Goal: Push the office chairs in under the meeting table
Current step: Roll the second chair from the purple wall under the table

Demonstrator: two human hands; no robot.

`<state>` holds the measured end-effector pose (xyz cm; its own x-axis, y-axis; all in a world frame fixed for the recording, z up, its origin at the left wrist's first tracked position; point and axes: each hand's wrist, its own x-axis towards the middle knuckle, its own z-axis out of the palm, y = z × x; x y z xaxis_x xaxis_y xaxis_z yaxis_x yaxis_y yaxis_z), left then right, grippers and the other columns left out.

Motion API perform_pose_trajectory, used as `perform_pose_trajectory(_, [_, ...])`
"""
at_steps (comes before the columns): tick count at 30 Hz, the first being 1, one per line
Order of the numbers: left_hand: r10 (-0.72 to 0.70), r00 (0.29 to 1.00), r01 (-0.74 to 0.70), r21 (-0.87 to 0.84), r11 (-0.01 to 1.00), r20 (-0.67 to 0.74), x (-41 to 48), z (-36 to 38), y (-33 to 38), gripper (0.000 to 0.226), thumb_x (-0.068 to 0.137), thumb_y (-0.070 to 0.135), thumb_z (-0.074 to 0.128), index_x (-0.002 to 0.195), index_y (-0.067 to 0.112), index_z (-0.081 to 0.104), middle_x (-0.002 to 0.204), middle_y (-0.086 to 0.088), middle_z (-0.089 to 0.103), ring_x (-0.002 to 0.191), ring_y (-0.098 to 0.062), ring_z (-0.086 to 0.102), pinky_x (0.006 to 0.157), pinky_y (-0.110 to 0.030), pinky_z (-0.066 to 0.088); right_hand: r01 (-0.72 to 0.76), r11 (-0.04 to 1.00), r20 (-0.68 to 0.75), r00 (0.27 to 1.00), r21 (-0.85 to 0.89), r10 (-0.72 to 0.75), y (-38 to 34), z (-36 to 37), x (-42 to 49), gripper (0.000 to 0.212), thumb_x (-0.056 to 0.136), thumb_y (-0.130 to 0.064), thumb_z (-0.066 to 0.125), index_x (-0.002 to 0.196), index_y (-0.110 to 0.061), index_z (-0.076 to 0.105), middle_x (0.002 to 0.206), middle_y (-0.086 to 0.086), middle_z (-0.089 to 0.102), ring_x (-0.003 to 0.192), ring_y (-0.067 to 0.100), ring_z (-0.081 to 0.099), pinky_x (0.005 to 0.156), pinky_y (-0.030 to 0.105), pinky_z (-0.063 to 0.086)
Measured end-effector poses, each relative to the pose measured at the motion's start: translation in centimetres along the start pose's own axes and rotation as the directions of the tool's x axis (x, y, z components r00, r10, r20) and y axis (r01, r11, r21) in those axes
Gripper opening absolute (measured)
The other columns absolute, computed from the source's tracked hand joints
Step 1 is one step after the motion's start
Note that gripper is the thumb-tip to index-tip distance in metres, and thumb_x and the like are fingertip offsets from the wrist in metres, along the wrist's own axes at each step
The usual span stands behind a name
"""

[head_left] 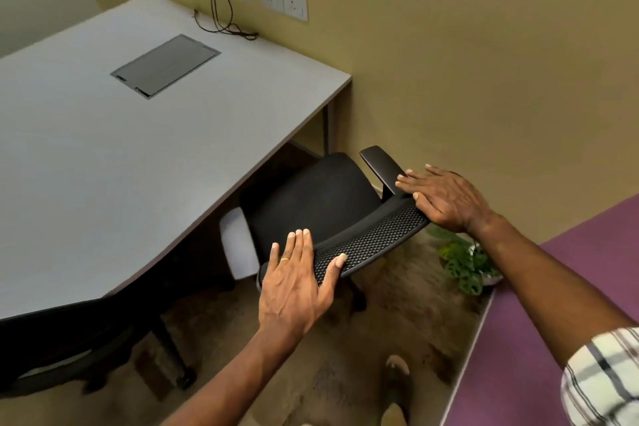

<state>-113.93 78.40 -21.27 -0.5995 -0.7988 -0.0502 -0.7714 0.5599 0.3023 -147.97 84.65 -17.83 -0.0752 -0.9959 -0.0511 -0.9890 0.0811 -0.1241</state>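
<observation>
A black office chair [321, 197] with a mesh backrest [373, 235] stands at the right side of the grey meeting table [103, 156], its seat partly under the table edge. My left hand [294, 284] rests flat on the left end of the backrest top, fingers straight and thumb along the mesh. My right hand [446, 197] lies on the right end of the backrest, fingers extended over the armrest [380, 162]. A second dark chair [62, 349] sits under the table at lower left.
A yellow wall [484, 62] with sockets [283, 2] is close behind the chair. A potted plant [463, 263] stands on the floor beside a purple panel [553, 304]. Cables [221, 21] trail onto the table. My shoe [397, 380] is on the brown carpet.
</observation>
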Motion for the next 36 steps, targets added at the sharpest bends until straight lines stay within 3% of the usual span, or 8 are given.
perform_pose_trajectory(15, [-0.235,0.967,0.246,0.110,0.963,-0.102,12.9,-1.3,1.8,0.098,0.098,0.081,0.006,0.161,0.011,0.032,0.164,-0.007,0.040,0.157,-0.018,0.022,0.130,-0.040,0.003,0.272,0.962,-0.027,0.962,0.021,-0.271,7.9,-1.9,18.3,0.058,0.097,-0.032,0.027,0.142,-0.013,0.058,0.149,0.001,0.054,0.142,0.014,0.047,0.121,0.037,0.030])
perform_pose_trajectory(24, [-0.268,0.951,0.286,0.116,0.951,-0.152,20.2,-1.5,-1.5,0.094,0.099,0.079,0.010,0.163,0.012,0.026,0.169,-0.005,0.029,0.159,-0.015,0.011,0.131,-0.043,0.002,0.339,0.941,-0.020,0.941,0.011,-0.338,8.9,-1.8,28.0,0.064,0.097,-0.037,0.019,0.143,-0.014,0.057,0.150,0.001,0.054,0.142,0.014,0.046,0.120,0.037,0.032])
perform_pose_trajectory(29, [-0.269,0.938,0.306,0.152,0.940,-0.220,23.5,-2.6,-3.5,0.091,0.101,0.076,0.016,0.166,0.013,0.003,0.174,-0.006,-0.005,0.160,-0.018,-0.014,0.130,-0.049,0.001,0.372,0.928,-0.015,0.928,0.016,-0.372,8.6,-2.2,32.9,0.066,0.097,-0.039,0.017,0.148,-0.016,0.052,0.154,-0.001,0.048,0.146,0.013,0.040,0.122,0.037,0.029])
perform_pose_trajectory(36, [-0.299,0.935,0.321,0.096,0.942,-0.189,28.2,-4.2,-6.2,0.093,0.101,0.077,0.013,0.165,0.012,-0.004,0.173,-0.004,-0.011,0.158,-0.013,-0.017,0.131,-0.047,0.001,0.424,0.905,-0.062,0.905,0.029,-0.422,8.7,-2.4,39.2,0.061,0.099,-0.033,0.022,0.146,-0.010,0.052,0.153,0.004,0.049,0.144,0.014,0.043,0.122,0.036,0.030])
